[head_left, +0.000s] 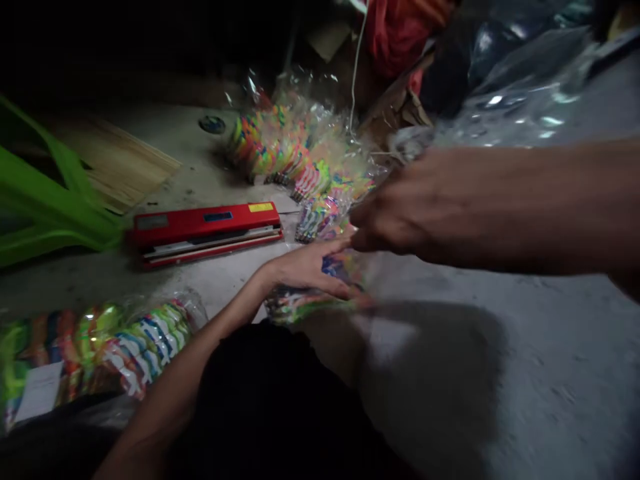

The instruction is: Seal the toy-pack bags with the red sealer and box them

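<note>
My left hand (313, 267) lies across a clear bag of small, brightly coloured pieces (295, 307), with the thumb apart from the fingers and part of the bag showing between them. Their exact kind is too blurred to tell. Just above and to the right, my right hand (395, 207) reaches in with its fingers curled downward, close to the left fingertips. Motion smears it, and whatever it may pinch is hidden. Directly beyond both hands, more clear bags of similar coloured pieces (320, 213) lie on the floor.
A red bag sealer (207, 230) lies left of the hands. A bright green plastic stool (60, 180) and a wooden board (130, 167) stand at the left. More bagged coloured pieces (145, 347) lie near left. Clear plastic sheeting (525, 100) is heaped far right, beside a red bag (400, 33).
</note>
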`<move>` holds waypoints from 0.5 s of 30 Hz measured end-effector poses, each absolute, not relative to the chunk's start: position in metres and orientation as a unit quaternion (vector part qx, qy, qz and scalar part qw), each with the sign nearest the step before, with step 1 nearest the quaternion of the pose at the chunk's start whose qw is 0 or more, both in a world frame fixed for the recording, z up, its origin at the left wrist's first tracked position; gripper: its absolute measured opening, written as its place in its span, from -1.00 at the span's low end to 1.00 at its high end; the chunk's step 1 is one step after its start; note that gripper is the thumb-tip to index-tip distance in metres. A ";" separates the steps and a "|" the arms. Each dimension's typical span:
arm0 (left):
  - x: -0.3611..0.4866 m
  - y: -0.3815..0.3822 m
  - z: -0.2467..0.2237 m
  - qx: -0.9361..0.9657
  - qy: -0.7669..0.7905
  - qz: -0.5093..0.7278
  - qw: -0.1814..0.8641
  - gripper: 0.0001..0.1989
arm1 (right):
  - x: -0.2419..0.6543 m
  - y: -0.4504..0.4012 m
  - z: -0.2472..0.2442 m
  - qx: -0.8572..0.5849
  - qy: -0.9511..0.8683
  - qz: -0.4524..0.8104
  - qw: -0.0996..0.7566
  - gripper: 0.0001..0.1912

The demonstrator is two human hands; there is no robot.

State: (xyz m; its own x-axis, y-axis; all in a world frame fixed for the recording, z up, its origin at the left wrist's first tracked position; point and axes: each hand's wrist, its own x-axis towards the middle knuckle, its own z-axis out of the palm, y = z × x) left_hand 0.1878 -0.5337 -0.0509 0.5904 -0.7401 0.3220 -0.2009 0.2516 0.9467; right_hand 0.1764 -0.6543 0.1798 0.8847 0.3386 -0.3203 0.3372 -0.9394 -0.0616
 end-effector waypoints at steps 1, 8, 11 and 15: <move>0.189 -0.530 -0.050 0.597 -0.392 -0.187 0.674 -0.34 | 0.190 -0.633 0.175 -0.940 -0.262 0.210 -0.058 -0.74; 0.205 -0.460 -0.066 0.656 -0.131 -0.008 0.743 -0.40 | 0.250 -0.637 0.136 -0.937 -0.318 -0.142 -0.016 -0.84; 0.206 -0.431 -0.085 0.597 0.022 0.088 0.797 -0.32 | 0.270 -0.681 0.093 -0.940 -0.225 -0.229 0.119 -0.81; 0.201 -0.413 -0.116 0.569 0.197 0.184 0.776 -0.40 | 0.273 -0.672 -0.021 -0.933 -0.154 0.037 0.322 -0.57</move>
